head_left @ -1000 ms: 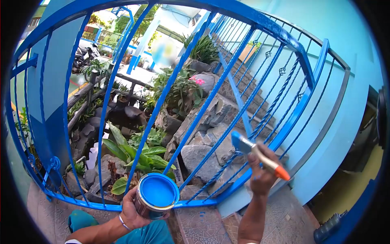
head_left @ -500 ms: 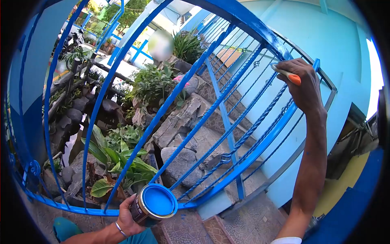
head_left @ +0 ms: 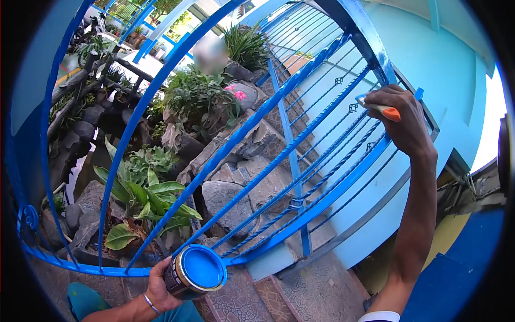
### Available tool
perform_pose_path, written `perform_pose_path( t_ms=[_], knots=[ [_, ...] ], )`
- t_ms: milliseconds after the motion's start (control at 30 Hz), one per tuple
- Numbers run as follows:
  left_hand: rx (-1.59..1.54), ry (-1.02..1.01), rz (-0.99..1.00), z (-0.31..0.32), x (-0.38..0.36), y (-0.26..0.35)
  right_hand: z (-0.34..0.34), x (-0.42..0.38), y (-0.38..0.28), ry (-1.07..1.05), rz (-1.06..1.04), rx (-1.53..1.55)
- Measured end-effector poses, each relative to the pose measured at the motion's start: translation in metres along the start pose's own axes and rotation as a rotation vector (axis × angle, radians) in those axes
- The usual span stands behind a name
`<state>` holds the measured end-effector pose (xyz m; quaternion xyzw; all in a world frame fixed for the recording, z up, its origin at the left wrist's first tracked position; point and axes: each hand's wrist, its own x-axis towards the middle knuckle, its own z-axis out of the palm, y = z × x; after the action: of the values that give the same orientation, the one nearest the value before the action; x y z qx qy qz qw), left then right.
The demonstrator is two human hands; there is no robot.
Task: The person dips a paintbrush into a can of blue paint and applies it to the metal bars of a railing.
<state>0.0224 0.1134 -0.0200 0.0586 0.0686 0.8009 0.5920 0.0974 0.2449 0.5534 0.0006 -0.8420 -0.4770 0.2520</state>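
My left hand [head_left: 159, 290] is wrapped round the side of an open paint can [head_left: 182, 290], low in the view. Bright blue paint [head_left: 203, 267] fills the can nearly to its rim. At the upper right, my right hand [head_left: 401, 119] grips a paintbrush [head_left: 390, 113] with an orange-tipped handle. The brush's bristle end points left, close to the twisted bars just under the top rail [head_left: 370, 43] of a blue metal railing [head_left: 265, 110]. Wet-looking gloss shows on that rail above my hand.
Behind the bars lie large rocks [head_left: 228, 201], leafy plants [head_left: 153, 198] and a pink flower [head_left: 239, 95]. Tiled steps [head_left: 244, 295] run below the railing. A light blue wall [head_left: 429, 70] stands to the right, with a dark blue panel [head_left: 456, 284] at lower right.
The view has shifted, so the railing and garden appear lower and to the left at the bottom. The brush has tilted slightly and sits a little lower against the rail; both grips are unchanged.
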Motion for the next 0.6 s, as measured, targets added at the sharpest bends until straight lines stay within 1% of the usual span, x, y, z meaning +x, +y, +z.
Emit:
perform_pose_path(
  t_ms=[100, 200, 233, 267, 300, 367, 400, 500, 533, 600],
  knots=[
    [0.017, -0.01, 0.001, -0.007, 0.005, 0.0, 0.003, -0.008, 0.0, -0.156, 0.063, -0.126],
    [-0.117, -0.046, -0.046, -0.004, 0.001, 0.004, -0.021, -0.012, -0.034, -0.201, 0.255, -0.049],
    [-0.082, -0.034, -0.042, -0.007, 0.003, 0.003, -0.023, -0.012, -0.039, -0.21, 0.319, -0.025],
    [-0.046, -0.021, -0.036, -0.011, 0.006, 0.0, -0.02, -0.013, -0.025, -0.176, 0.297, 0.088],
    [-0.011, -0.011, -0.03, -0.013, 0.008, -0.001, -0.014, -0.01, -0.019, -0.098, 0.207, 0.066],
    [-0.072, -0.023, -0.049, -0.01, 0.007, 0.0, -0.005, -0.007, -0.008, 0.061, 0.031, 0.02],
    [-0.102, -0.029, -0.056, -0.008, 0.006, 0.002, 0.002, -0.005, -0.004, 0.081, -0.027, -0.038],
    [-0.085, -0.022, -0.048, -0.006, 0.005, 0.003, 0.008, -0.009, -0.009, -0.119, 0.098, -0.15],
    [-0.06, -0.02, -0.04, -0.008, 0.006, 0.003, 0.002, -0.011, -0.017, -0.143, 0.045, -0.146],
    [-0.009, -0.013, -0.034, -0.013, 0.011, 0.001, -0.004, -0.013, -0.023, -0.119, 0.132, 0.08]
  ],
)
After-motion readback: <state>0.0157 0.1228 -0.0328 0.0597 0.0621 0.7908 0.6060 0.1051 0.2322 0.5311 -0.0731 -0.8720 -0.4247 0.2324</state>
